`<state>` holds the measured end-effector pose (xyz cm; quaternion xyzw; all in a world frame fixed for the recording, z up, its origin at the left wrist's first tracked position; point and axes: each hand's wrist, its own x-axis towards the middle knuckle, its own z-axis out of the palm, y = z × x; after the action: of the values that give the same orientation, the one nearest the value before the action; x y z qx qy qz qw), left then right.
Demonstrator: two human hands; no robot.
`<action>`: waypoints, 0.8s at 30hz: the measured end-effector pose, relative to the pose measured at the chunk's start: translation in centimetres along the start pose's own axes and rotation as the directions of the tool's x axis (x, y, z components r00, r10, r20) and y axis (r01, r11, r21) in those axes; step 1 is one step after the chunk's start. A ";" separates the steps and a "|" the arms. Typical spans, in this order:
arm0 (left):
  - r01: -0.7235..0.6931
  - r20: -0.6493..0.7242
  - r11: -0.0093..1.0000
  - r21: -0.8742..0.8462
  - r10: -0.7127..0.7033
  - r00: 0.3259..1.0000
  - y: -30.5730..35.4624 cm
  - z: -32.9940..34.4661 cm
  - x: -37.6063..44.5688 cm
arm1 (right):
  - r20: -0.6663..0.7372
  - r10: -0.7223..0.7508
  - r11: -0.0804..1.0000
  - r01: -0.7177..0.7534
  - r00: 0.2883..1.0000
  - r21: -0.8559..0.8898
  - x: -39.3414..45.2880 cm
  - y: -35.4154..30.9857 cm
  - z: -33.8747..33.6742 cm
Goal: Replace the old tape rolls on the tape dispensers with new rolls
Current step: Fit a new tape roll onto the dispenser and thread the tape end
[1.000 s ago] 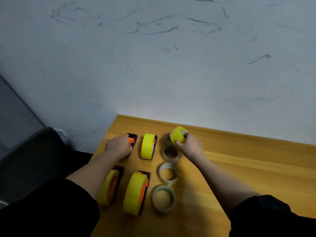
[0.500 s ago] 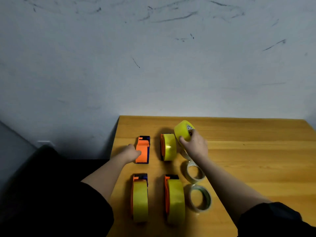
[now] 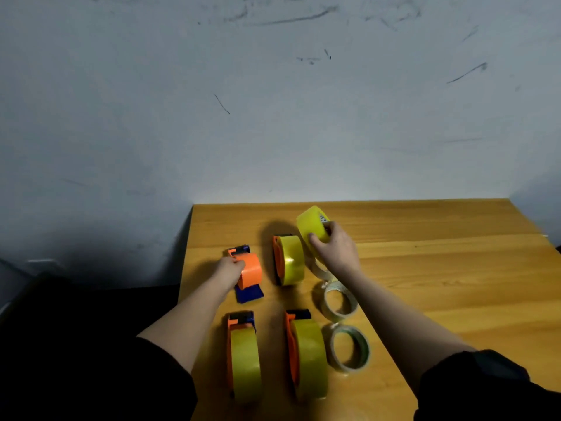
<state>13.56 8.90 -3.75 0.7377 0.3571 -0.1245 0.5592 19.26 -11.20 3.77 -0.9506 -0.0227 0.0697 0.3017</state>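
A: Where are your hands?

B: Your left hand (image 3: 229,270) grips the empty orange-and-blue dispenser (image 3: 248,273) at the far left of the wooden table (image 3: 440,268), fingers curled round its orange hub. Your right hand (image 3: 335,249) holds a new yellow roll (image 3: 312,226) lifted clear of the table, thumb on the band, fingers over the core.

A: And the other dispensers?

B: Three are loaded with yellow tape: the far dispenser (image 3: 288,259) just beside the raised roll, the near-left dispenser (image 3: 243,357) and the near-right dispenser (image 3: 306,357) standing side by side.

A: The old rolls?

B: Near-spent clear rolls lie flat in a column to the right: the nearest clear roll (image 3: 349,349), the middle clear roll (image 3: 338,300), and a third clear roll (image 3: 317,268) largely hidden under your right wrist.

A: Any writing?

B: A small printed label shows on the raised roll's core, but it is too blurred to read. The grey wall (image 3: 273,101) carries only dark scuffs.
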 end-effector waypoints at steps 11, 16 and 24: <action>-0.268 -0.047 0.923 -0.275 0.266 0.963 5.4 -2.0 -5.8 | 0.054 -0.016 0.848 -0.015 0.998 0.529 -0.6 -2.8 -1.8; -0.463 -0.154 0.858 -0.221 0.438 0.886 7.3 -2.5 -9.9 | 0.151 -0.015 0.607 -0.111 0.988 0.787 -2.5 -3.9 -2.9; -0.558 -0.146 0.823 -0.109 0.542 0.828 8.1 -1.1 -14.0 | 0.194 -0.036 0.362 -0.168 0.980 0.917 -4.6 -4.0 -2.4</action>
<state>8.67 3.53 10.75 0.7718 0.1670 0.1089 0.6039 15.07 -9.71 8.51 -0.6043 0.0316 0.1680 0.7782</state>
